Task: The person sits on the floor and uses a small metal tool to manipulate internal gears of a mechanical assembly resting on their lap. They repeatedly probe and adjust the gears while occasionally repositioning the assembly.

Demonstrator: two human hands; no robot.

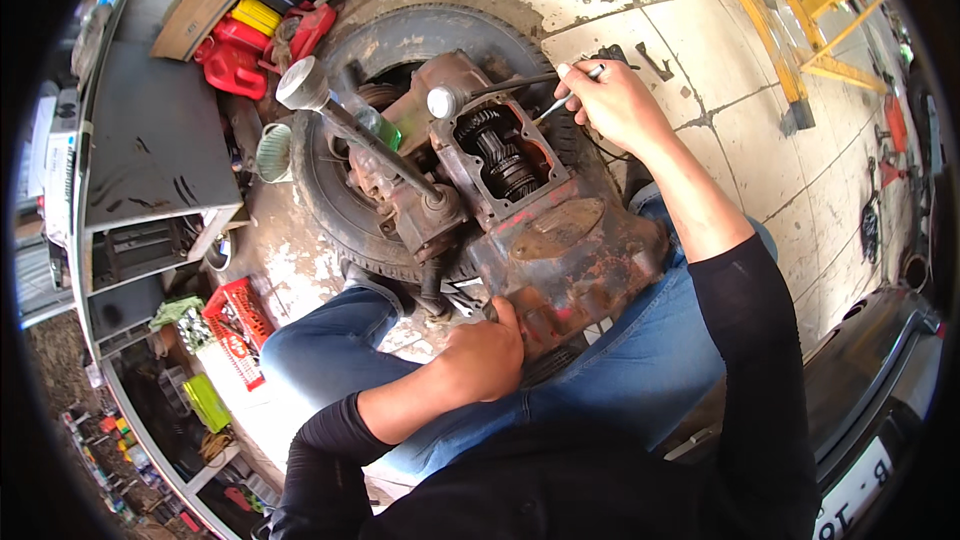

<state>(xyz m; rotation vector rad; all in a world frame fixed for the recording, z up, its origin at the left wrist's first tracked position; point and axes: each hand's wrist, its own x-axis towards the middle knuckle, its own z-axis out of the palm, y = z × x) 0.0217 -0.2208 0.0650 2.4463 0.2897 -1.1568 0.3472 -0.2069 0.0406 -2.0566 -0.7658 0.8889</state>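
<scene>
A rusty, oil-stained gearbox (560, 260) lies between my legs, against a tyre (420, 30). Through its opening, dark gears on a shaft (505, 160) are visible. My right hand (615, 100) is closed on a slim silver pen-like tool (568, 102), its tip at the opening's right rim. At the housing's lower left edge, my left hand (482, 355) is closed, fingers curled and thumb up; what they grip is hidden. Just beyond it are small metal pieces (458, 300). A lever (385, 150) with a pale cup-shaped top rises from the left casing.
A round white lamp (443, 102) sits beside the opening. On the left stand a grey metal cabinet (150, 140), red canisters (235, 60) and a red basket (237, 330). A yellow metal stand (765, 30) is at the upper right, a dark car's rear (880, 370) at the lower right.
</scene>
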